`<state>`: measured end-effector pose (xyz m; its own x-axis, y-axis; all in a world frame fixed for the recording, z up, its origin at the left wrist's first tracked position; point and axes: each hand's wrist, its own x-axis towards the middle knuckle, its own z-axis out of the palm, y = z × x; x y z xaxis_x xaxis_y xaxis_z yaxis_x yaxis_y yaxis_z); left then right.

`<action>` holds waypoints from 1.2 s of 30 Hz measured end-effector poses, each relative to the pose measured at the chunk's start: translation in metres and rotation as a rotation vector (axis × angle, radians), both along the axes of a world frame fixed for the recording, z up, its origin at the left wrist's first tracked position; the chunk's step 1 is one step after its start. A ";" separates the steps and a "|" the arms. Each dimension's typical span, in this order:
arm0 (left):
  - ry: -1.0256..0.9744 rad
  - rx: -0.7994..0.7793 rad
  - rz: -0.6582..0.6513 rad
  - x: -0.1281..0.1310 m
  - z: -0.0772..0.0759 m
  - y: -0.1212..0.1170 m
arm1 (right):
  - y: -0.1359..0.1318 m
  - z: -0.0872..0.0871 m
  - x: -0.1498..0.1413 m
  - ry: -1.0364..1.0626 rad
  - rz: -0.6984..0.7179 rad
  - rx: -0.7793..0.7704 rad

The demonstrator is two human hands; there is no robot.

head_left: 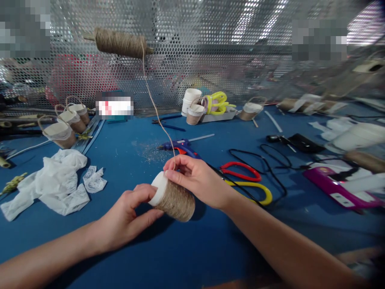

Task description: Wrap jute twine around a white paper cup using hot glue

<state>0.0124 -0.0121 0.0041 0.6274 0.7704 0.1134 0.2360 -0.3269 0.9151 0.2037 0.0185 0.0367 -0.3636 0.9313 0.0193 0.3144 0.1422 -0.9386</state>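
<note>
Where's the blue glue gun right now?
In the head view, the blue glue gun lies near the middle of the blue table, just beyond the right hand and left of the red handle.

The white cup (159, 188) is tilted over, its mouth towards the left hand (129, 212) and its base just below the right hand (195, 176). Brown twine (180, 202) wraps it in close rows, leaving a bare band at the rim. From the right hand's fingertips a single strand (155, 106) climbs to a full roll (120, 42) above both hands.
</note>
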 end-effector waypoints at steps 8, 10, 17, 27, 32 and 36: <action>-0.005 -0.040 0.064 0.000 0.003 0.002 | -0.004 -0.004 -0.004 -0.151 -0.044 0.016; -0.020 -0.062 0.083 0.000 0.003 0.003 | -0.004 -0.008 -0.006 -0.078 -0.093 -0.030; -0.168 -0.014 0.106 0.000 0.006 0.004 | -0.001 -0.013 -0.008 0.290 -0.135 -0.352; -0.064 0.015 0.079 0.000 0.015 0.004 | -0.002 -0.014 -0.008 0.145 -0.125 -0.191; 0.123 -0.068 0.087 0.001 0.020 0.003 | -0.012 -0.015 -0.011 -0.117 -0.107 0.227; 0.078 -0.170 0.109 0.004 0.018 0.002 | -0.016 -0.021 -0.015 -0.176 -0.080 0.428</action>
<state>0.0163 -0.0100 0.0225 0.5412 0.8380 -0.0700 0.3340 -0.1378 0.9324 0.1886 0.0025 0.0159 -0.3236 0.8784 0.3518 0.4895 0.4736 -0.7322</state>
